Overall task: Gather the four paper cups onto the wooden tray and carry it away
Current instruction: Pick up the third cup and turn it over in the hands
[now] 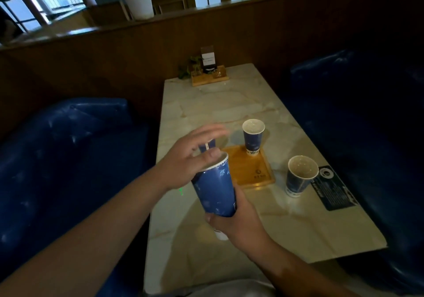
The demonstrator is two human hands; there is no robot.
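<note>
Gripping a blue cup point(214, 191) low, the right hand point(231, 223) should be lowering it upright onto the tray point(250, 170); the left hand point(190, 159) is hovering spread, empty.

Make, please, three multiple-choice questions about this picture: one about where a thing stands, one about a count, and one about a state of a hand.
1. Where does the paper cup beside the black card stand?
A. on the wooden tray
B. on the bare table
C. on the blue seat

2. How many cups stand fully in view on the wooden tray?
A. one
B. three
C. none

3. What is the right hand doing?
A. resting flat on the table
B. holding a blue cup by its lower part
C. lifting the tray

Answers:
1 B: the cup near the card stands on the marble table, to the right of the wooden tray and next to the black card.
2 A: only the far cup stands clearly on it; another is half hidden behind the left hand.
3 B: the right hand grips the held cup.
</note>
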